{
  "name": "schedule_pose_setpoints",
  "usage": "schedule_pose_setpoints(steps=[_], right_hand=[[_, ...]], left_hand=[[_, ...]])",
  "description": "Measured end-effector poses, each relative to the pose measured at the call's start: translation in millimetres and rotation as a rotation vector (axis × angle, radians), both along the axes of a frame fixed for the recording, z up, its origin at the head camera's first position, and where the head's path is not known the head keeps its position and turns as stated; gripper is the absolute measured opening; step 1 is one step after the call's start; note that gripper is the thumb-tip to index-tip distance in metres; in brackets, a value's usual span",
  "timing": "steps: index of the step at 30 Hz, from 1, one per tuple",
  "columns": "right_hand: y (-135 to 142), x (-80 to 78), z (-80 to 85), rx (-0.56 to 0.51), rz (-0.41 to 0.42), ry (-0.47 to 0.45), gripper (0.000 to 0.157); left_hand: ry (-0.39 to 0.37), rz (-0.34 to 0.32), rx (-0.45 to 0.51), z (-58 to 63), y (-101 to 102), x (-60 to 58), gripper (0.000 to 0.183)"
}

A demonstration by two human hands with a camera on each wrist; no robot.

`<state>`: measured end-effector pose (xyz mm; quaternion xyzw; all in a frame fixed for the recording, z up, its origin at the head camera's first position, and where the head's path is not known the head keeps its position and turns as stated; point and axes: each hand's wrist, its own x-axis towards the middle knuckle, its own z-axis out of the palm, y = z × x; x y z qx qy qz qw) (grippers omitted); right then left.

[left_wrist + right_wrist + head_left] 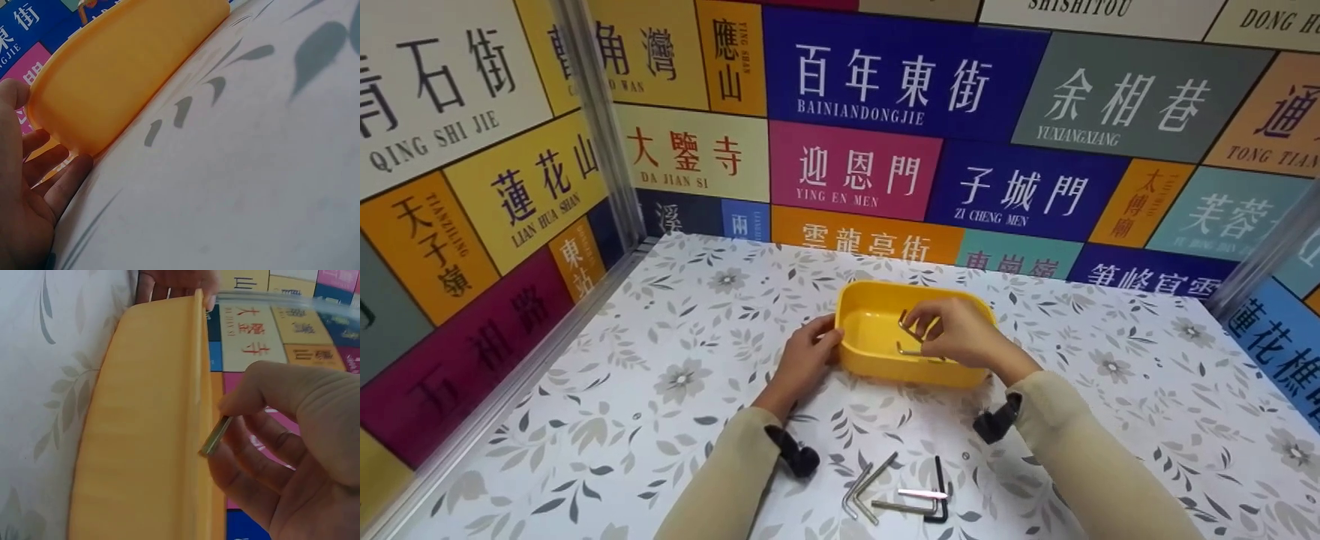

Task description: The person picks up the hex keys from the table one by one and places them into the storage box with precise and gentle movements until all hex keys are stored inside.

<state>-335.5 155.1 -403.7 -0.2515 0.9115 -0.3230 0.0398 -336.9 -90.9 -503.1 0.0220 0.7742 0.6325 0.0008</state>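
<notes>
A yellow open-topped plastic box (pixel 916 375) stands on the table. My left hand (pixel 808 351) holds its left end, thumb at the rim and fingers against the outer wall, as the left wrist view (pixel 34 185) also shows. Over the box, my right hand (pixel 960 334) pinches an L-shaped hex key (pixel 910 328) between thumb and fingers; one metal end of the key (pixel 215 437) sticks out in the right wrist view. Just below the fingers a second hex key (pixel 910 351) shows; whether it lies in the box or is held, I cannot tell.
Several hex keys lie near the table's front: two silver ones (pixel 868 491) side by side, a black one (pixel 940 484), and a brass-toned one (pixel 904 508) near a shiny short piece (pixel 922 493). Sign-patterned walls (pixel 855 169) stand behind and beside the flowered tabletop (pixel 682 442).
</notes>
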Motion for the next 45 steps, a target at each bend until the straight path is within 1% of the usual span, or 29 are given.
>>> schedule_pose_setpoints(steps=[2,4,7,11,13,18,22,30,33,38,40,45], right_hand=[[-2.3,-7.2,-4.2,-0.016,-0.025,-0.033,0.036],[-4.6,-13.1,-8.3,-0.012,-0.050,-0.045,0.037],[-9.4,-19.4,-13.7,0.022,-0.072,-0.040,0.035],[-18.5,-25.0,-18.9,0.068,-0.078,-0.014,0.033],[-22.2,-26.9,-21.3,0.101,-0.073,0.004,0.033],[-27.8,-31.5,-28.7,0.167,-0.042,0.013,0.028],[-30.7,-35.1,-32.7,0.197,-0.037,-0.003,0.024],[-32.4,-39.4,-35.3,0.229,-0.045,-0.048,0.022],[-32.2,-40.9,-36.6,0.237,-0.054,-0.070,0.022],[-32.1,-44.4,-38.9,0.260,-0.042,-0.068,0.023],[-32.3,-45.3,-39.7,0.261,-0.039,-0.067,0.024],[-31.1,-46.9,-42.0,0.252,-0.056,-0.108,0.025]], left_hand=[[0.002,0.002,-0.004,-0.5,-0.1,0.4,0.050],[0.001,0.001,-0.009,-0.6,0.2,0.6,0.050],[0.014,-0.005,-0.013,-1.0,0.6,-0.1,0.050],[0.042,-0.005,-0.011,-0.5,1.3,-0.6,0.049],[0.036,-0.001,-0.005,0.1,2.3,-0.3,0.049],[0.001,0.008,0.000,0.2,4.5,-0.7,0.049],[0.000,0.010,0.004,0.4,4.4,-1.3,0.048],[0.015,0.011,0.009,0.3,2.4,-1.6,0.048],[0.008,0.011,0.005,0.1,2.2,-1.9,0.048],[-0.009,0.011,0.003,-0.4,1.1,-2.0,0.048],[-0.003,0.013,0.004,-1.1,0.3,-2.2,0.048],[0.029,0.008,0.003,-1.6,-0.6,-1.6,0.048]])
